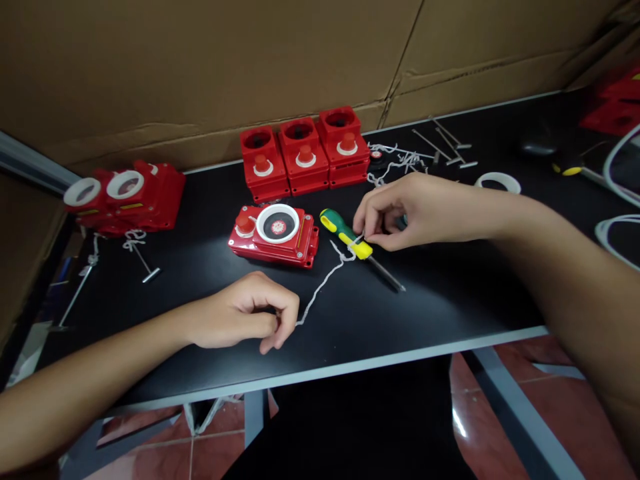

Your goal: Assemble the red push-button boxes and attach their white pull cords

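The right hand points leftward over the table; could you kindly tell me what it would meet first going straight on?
Beyond the white string it pinches, the right hand would probably meet the screwdriver at its handle, or pass just above; depth is unclear.

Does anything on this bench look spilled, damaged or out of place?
Nothing looks spilled or plainly damaged. One untidy spot: the tangle of white string beside the three red housings, its strands in loose loops, unlike the cord running between the left hand and right hand.

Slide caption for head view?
A white string runs from the left hand to the right hand over a black table, near a green-and-yellow screwdriver and a red unit.
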